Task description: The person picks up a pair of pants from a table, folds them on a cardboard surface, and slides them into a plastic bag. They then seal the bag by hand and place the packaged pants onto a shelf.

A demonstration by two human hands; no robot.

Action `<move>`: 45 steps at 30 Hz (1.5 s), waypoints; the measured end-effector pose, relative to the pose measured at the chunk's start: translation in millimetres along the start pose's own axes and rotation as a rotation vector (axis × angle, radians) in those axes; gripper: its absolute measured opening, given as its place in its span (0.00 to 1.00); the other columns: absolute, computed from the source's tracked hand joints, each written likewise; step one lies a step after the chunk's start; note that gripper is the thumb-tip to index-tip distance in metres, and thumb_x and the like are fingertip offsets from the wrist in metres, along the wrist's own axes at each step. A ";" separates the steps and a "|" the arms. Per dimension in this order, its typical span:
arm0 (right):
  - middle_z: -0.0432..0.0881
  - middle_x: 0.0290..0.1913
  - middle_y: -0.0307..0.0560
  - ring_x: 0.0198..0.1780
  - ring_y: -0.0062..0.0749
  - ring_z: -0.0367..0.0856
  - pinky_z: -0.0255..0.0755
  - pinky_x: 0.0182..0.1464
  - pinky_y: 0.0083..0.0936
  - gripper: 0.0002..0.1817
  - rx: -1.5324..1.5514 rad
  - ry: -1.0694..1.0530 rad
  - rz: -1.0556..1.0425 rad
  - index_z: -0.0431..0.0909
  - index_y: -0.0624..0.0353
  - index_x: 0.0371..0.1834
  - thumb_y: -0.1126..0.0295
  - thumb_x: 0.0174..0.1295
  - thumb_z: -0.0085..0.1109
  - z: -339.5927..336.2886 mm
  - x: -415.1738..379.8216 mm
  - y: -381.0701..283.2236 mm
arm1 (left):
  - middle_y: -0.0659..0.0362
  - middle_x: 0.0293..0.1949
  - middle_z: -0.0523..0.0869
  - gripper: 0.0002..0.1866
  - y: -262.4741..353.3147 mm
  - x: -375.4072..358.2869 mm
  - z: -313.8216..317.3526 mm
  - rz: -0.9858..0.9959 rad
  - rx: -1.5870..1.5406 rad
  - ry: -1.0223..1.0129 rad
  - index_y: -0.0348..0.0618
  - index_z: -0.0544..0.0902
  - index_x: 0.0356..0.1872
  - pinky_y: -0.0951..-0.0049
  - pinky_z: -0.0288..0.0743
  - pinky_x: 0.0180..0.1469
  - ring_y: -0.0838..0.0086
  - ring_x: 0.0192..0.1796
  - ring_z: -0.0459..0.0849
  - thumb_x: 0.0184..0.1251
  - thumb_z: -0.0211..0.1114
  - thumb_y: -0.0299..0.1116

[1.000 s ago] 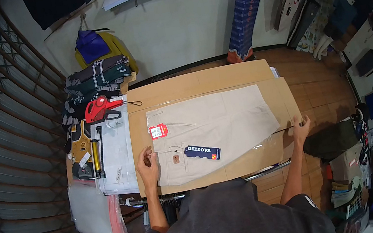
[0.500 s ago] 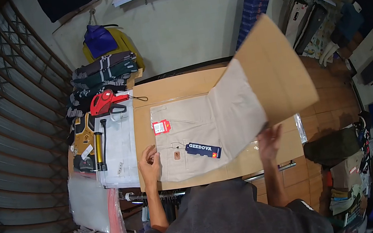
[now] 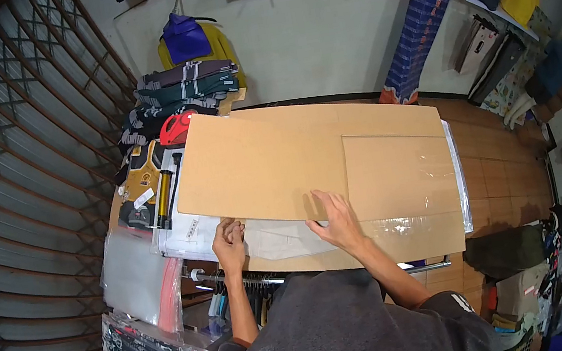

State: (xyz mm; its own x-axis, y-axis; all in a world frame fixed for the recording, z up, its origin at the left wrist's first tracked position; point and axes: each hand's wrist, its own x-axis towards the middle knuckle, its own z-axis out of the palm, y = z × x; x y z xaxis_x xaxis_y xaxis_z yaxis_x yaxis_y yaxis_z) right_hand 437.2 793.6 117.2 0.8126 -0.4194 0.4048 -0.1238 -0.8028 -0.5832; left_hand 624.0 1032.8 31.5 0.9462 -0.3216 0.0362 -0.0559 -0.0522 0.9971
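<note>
A large cardboard sheet lies folded over to the left, its near edge running past both hands. Below that edge shows a strip of a pale beige garment; its tags are hidden under the cardboard. My right hand rests at the near edge of the folded sheet, fingers spread on top and thumb apart. At the sheet's lower left, my left hand is closed with curled fingers beside the garment's edge. What lies between those fingers, if anything, is hidden.
On the left are a red tag gun, a yellow-and-black tool, a yellow cylinder and clear plastic bags. Folded clothes are stacked behind. A metal rail runs along the table's front.
The raised cardboard flap has swung left and down, covering most of the beige garment and its tags. My right hand has moved left with it; my left hand stays near the garment's left edge.
</note>
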 end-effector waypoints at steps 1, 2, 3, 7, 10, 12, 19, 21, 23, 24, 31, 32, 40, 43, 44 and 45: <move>0.85 0.56 0.55 0.60 0.53 0.82 0.74 0.65 0.42 0.37 -0.027 0.008 -0.045 0.75 0.60 0.68 0.67 0.53 0.79 -8.0 7.3 -4.5 | 0.45 0.49 0.91 0.15 1.2 -0.9 -0.3 -0.004 0.005 -0.001 0.26 0.79 0.61 0.72 0.86 0.55 0.68 0.50 0.92 0.78 0.62 0.19; 0.85 0.54 0.54 0.59 0.52 0.82 0.75 0.64 0.42 0.38 -0.055 0.018 -0.090 0.76 0.59 0.67 0.67 0.51 0.80 -12.8 10.5 -6.4 | 0.45 0.49 0.91 0.15 2.6 -0.9 0.0 -0.006 0.010 -0.002 0.26 0.79 0.61 0.71 0.86 0.55 0.68 0.50 0.92 0.78 0.62 0.19; 0.84 0.52 0.53 0.57 0.51 0.82 0.75 0.61 0.42 0.36 -0.068 0.038 -0.108 0.77 0.59 0.64 0.68 0.50 0.79 -13.8 10.2 -5.4 | 0.45 0.50 0.91 0.15 2.5 -0.6 0.1 -0.007 0.015 -0.006 0.26 0.79 0.61 0.71 0.86 0.55 0.68 0.50 0.92 0.78 0.62 0.19; 0.84 0.45 0.50 0.49 0.49 0.83 0.76 0.51 0.41 0.25 -0.062 0.164 -0.098 0.81 0.59 0.50 0.71 0.47 0.78 -12.5 -0.4 4.7 | 0.45 0.52 0.90 0.18 10.0 1.9 -1.5 -0.017 0.073 -0.036 0.27 0.77 0.64 0.72 0.87 0.55 0.69 0.50 0.91 0.79 0.63 0.23; 0.84 0.35 0.48 0.38 0.42 0.82 0.76 0.41 0.37 0.13 0.013 0.251 0.021 0.82 0.60 0.35 0.72 0.50 0.78 -27.7 -16.0 11.4 | 0.45 0.54 0.90 0.18 22.2 -2.4 1.4 -0.001 0.120 -0.023 0.28 0.78 0.65 0.71 0.86 0.55 0.69 0.51 0.91 0.77 0.64 0.23; 0.81 0.27 0.45 0.30 0.33 0.78 0.73 0.35 0.32 0.11 0.074 0.306 0.171 0.80 0.61 0.27 0.71 0.55 0.77 -38.3 -32.2 19.5 | 0.46 0.56 0.90 0.19 28.1 -4.2 6.0 0.027 0.170 -0.008 0.29 0.78 0.65 0.71 0.86 0.56 0.68 0.53 0.90 0.77 0.65 0.23; 0.76 0.22 0.31 0.26 0.12 0.70 0.66 0.29 0.19 0.18 0.383 0.327 0.676 0.79 0.66 0.24 0.69 0.74 0.68 -40.4 -97.2 44.7 | 0.43 0.60 0.86 0.22 65.0 -15.6 38.5 0.209 0.449 0.039 0.31 0.80 0.64 0.59 0.75 0.69 0.54 0.65 0.84 0.70 0.69 0.24; 0.80 0.21 0.39 0.27 0.17 0.74 0.69 0.30 0.22 0.15 0.372 0.319 0.664 0.84 0.69 0.29 0.68 0.71 0.70 -34.1 -90.8 39.0 | 0.41 0.60 0.85 0.22 67.4 -20.1 53.1 0.249 0.395 0.017 0.31 0.81 0.62 0.56 0.72 0.70 0.48 0.66 0.81 0.68 0.70 0.24; 0.86 0.29 0.46 0.31 0.24 0.82 0.76 0.34 0.25 0.12 0.346 0.299 0.537 0.86 0.69 0.37 0.69 0.71 0.69 -36.8 -65.5 30.1 | 0.40 0.63 0.81 0.24 73.3 -27.0 69.2 0.272 0.370 -0.073 0.32 0.80 0.64 0.54 0.69 0.73 0.46 0.69 0.78 0.67 0.72 0.27; 0.89 0.33 0.50 0.33 0.27 0.86 0.79 0.36 0.27 0.11 0.333 0.288 0.472 0.87 0.69 0.41 0.69 0.71 0.69 -38.0 -48.8 28.3 | 0.40 0.64 0.81 0.25 75.5 -30.7 77.0 0.306 0.399 -0.106 0.33 0.79 0.64 0.53 0.68 0.74 0.46 0.69 0.77 0.66 0.72 0.28; 0.88 0.56 0.61 0.58 0.57 0.86 0.80 0.61 0.39 0.17 0.212 0.147 0.171 0.84 0.66 0.59 0.78 0.67 0.60 -10.6 61.4 53.3 | 0.25 0.75 0.63 0.39 88.9 -54.9 110.7 0.264 0.499 -0.364 0.33 0.68 0.75 0.44 0.59 0.80 0.33 0.78 0.62 0.67 0.74 0.34; 0.87 0.59 0.60 0.61 0.55 0.84 0.78 0.63 0.41 0.18 0.177 0.106 0.116 0.83 0.64 0.60 0.77 0.67 0.60 -2.6 76.1 61.0 | 0.23 0.75 0.61 0.40 89.3 -56.2 113.2 0.238 0.501 -0.380 0.33 0.66 0.77 0.42 0.57 0.80 0.30 0.79 0.59 0.67 0.74 0.35; 0.78 0.72 0.48 0.75 0.44 0.72 0.65 0.72 0.49 0.20 -0.194 -0.113 -0.072 0.82 0.56 0.63 0.68 0.68 0.60 49.4 89.8 104.0 | 0.13 0.77 0.44 0.54 67.4 -49.4 118.7 -0.025 0.537 -0.393 0.34 0.46 0.84 0.28 0.44 0.81 0.18 0.82 0.39 0.71 0.73 0.44; 0.79 0.72 0.48 0.73 0.44 0.74 0.65 0.70 0.51 0.20 -0.221 -0.104 -0.022 0.82 0.56 0.62 0.66 0.68 0.62 41.6 80.6 105.4 | 0.14 0.79 0.43 0.55 67.1 -37.3 116.1 -0.036 0.552 -0.378 0.33 0.43 0.85 0.26 0.44 0.80 0.21 0.83 0.41 0.71 0.72 0.46; 0.79 0.71 0.48 0.72 0.44 0.74 0.65 0.70 0.51 0.20 -0.242 -0.082 0.000 0.82 0.55 0.62 0.65 0.68 0.63 38.5 76.1 103.2 | 0.15 0.79 0.43 0.56 61.7 -27.9 115.7 -0.027 0.558 -0.368 0.33 0.43 0.85 0.25 0.43 0.80 0.22 0.83 0.41 0.72 0.72 0.47; 0.80 0.71 0.48 0.70 0.43 0.75 0.65 0.69 0.52 0.20 -0.263 -0.062 0.023 0.83 0.55 0.61 0.63 0.68 0.64 36.1 69.3 100.9 | 0.15 0.79 0.43 0.56 58.7 -18.6 115.6 -0.020 0.562 -0.358 0.33 0.42 0.85 0.24 0.43 0.79 0.23 0.84 0.41 0.72 0.71 0.48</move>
State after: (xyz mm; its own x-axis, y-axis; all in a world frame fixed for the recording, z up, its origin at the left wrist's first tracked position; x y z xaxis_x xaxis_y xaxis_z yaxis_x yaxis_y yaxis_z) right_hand 501.5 698.9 61.1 0.8400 -0.4185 0.3454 -0.2798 -0.8794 -0.3853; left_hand 566.2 926.4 81.6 0.7900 -0.6045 -0.1028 -0.2892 -0.5152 0.8068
